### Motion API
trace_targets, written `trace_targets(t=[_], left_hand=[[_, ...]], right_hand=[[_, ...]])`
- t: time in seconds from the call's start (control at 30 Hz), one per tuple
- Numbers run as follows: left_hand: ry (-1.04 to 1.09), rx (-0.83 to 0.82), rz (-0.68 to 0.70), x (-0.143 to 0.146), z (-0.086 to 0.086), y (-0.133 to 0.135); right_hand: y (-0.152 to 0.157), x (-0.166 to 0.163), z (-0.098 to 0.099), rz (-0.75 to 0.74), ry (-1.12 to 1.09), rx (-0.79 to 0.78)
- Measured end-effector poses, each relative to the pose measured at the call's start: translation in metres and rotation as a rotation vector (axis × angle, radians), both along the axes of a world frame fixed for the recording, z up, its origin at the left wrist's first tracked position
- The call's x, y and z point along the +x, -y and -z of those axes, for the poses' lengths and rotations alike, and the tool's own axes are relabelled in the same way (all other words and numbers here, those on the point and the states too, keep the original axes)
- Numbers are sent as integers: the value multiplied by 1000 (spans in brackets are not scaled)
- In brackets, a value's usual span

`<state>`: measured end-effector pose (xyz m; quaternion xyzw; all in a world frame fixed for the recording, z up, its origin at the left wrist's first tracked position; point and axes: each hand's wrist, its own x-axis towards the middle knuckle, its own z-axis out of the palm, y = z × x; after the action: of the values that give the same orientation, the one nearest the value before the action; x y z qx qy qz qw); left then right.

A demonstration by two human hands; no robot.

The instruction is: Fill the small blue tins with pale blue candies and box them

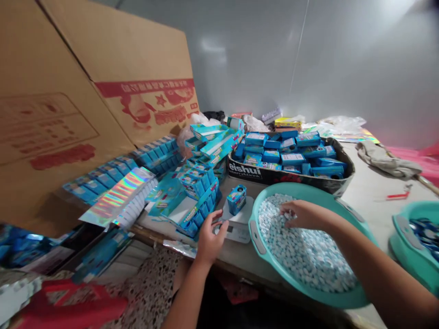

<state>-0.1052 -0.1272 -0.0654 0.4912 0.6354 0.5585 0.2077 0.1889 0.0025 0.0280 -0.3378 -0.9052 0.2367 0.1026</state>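
Observation:
My right hand reaches into a teal basin full of small white candies, its fingers curled down and pinched on a few of them. My left hand rests by the front corner of a small white scale, fingers loosely spread, holding nothing. On the scale stands a small blue box, upright and apart from both hands.
Rows of blue boxes and a holographic sheet stack lie left, against a large cardboard carton. A dark tray of blue boxes sits behind the basin. A second teal basin is at right, a cloth beyond.

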Motion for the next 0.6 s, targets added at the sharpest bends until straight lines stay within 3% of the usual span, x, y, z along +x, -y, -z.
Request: trace_targets(t=[0.13,0.27,0.37,0.53,0.6], left_hand=[[-28,-72,-39,-17,19,32],[-126,-37,-182,-22,33,41],[-211,30,-241,-18,34,39],[-296,74,-248,-14,32,38],[-327,79,-231,-14,33,39]], right_hand=[[-1,-2,-9,49,84,-44],[-8,-4,-9,109,159,-96],[-10,-6,-13,156,165,-137],[-3,-9,-22,112,-49,-370],[-2,-9,-21,125,-76,-348]])
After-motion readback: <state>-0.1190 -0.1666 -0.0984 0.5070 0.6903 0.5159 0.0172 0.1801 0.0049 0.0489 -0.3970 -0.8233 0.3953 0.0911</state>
